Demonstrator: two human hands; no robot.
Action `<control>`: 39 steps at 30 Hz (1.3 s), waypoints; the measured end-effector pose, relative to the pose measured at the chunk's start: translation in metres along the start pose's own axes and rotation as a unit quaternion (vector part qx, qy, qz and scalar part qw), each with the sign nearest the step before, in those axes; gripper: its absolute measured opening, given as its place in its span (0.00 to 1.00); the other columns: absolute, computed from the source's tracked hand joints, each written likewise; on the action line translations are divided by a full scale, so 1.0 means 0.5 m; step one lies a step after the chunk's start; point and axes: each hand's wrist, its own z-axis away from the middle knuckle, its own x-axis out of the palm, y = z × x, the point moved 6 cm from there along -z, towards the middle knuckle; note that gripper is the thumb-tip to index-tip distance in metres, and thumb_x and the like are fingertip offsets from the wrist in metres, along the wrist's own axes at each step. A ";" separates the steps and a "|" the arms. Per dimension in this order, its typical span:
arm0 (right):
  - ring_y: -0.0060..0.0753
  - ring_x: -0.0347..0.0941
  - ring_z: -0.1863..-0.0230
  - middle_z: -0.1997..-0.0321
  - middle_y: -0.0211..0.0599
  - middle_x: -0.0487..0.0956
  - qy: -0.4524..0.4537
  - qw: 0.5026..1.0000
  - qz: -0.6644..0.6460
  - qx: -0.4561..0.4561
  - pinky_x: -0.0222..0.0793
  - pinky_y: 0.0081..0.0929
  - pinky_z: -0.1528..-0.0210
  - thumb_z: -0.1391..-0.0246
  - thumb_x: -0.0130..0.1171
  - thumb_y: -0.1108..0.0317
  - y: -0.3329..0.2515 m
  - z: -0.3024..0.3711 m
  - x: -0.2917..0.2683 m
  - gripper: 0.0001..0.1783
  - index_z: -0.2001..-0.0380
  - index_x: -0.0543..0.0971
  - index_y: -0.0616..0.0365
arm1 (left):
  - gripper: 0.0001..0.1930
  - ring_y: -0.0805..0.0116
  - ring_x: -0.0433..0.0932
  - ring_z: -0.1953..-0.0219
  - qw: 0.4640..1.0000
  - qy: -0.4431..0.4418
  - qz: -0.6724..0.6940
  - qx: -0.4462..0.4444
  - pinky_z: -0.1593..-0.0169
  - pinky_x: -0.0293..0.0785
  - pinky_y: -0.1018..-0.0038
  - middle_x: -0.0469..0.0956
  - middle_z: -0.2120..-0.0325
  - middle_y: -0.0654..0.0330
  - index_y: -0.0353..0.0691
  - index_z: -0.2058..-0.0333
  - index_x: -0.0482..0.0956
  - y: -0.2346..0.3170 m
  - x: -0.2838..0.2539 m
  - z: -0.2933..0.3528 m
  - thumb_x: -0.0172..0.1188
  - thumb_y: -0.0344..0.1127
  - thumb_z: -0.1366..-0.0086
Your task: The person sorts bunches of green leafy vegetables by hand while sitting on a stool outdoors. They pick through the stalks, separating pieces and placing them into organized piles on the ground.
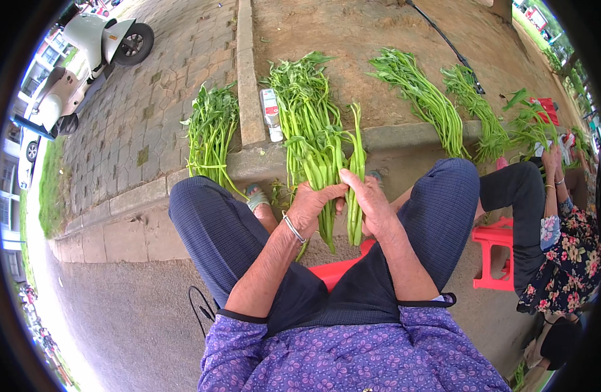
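Observation:
Between my knees, my left hand (307,208) is closed around a thick bunch of water spinach (322,163), its pale green stems poking out below the fist. Close beside it, my right hand (375,204) grips a thinner bunch of stems (356,150) with the thumb laid along them. The two thumbs nearly meet. Just beyond my hands, a large leafy pile of water spinach (303,88) lies over the kerb onto the soil. Another pile of greens (212,130) rests on the paving by my left knee.
A clear bottle with a white label (271,114) lies beside the large pile. More greens (424,101) lie along the kerb (405,136) to the right. There, another person (565,261) handles greens near a red stool (495,251). A white scooter (84,62) stands far left.

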 end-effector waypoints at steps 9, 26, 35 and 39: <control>0.29 0.73 0.54 0.55 0.41 0.76 0.000 0.999 -0.041 -0.020 0.66 0.25 0.50 0.42 0.49 0.54 -0.033 0.006 -0.023 0.25 0.54 0.73 0.67 | 0.12 0.75 0.74 0.75 0.999 0.036 0.001 0.030 0.72 0.70 0.78 0.78 0.73 0.60 0.35 0.60 0.75 0.030 -0.037 -0.002 0.54 0.34 0.40; 0.22 0.68 0.78 0.81 0.27 0.68 0.078 0.993 -0.074 -0.039 0.67 0.21 0.73 0.43 0.52 0.55 -0.053 0.004 -0.079 0.21 0.59 0.75 0.65 | 0.14 0.66 0.73 0.71 0.978 0.052 0.174 0.101 0.66 0.70 0.72 0.73 0.73 0.60 0.34 0.57 0.70 0.101 -0.097 0.003 0.48 0.35 0.38; 0.18 0.60 0.86 0.84 0.25 0.64 0.233 0.971 -0.029 -0.053 0.60 0.20 0.83 0.43 0.51 0.55 -0.062 0.018 -0.103 0.20 0.60 0.74 0.64 | 0.13 0.66 0.72 0.74 0.968 0.061 0.206 0.134 0.67 0.70 0.71 0.71 0.74 0.61 0.36 0.57 0.69 0.125 -0.097 0.019 0.48 0.35 0.37; 0.19 0.61 0.86 0.84 0.26 0.65 0.211 0.972 -0.051 -0.085 0.61 0.19 0.82 0.43 0.49 0.56 -0.064 0.019 -0.104 0.20 0.61 0.74 0.65 | 0.13 0.71 0.67 0.75 0.967 0.059 0.209 0.131 0.67 0.68 0.72 0.69 0.74 0.61 0.35 0.56 0.67 0.119 -0.090 0.020 0.47 0.35 0.36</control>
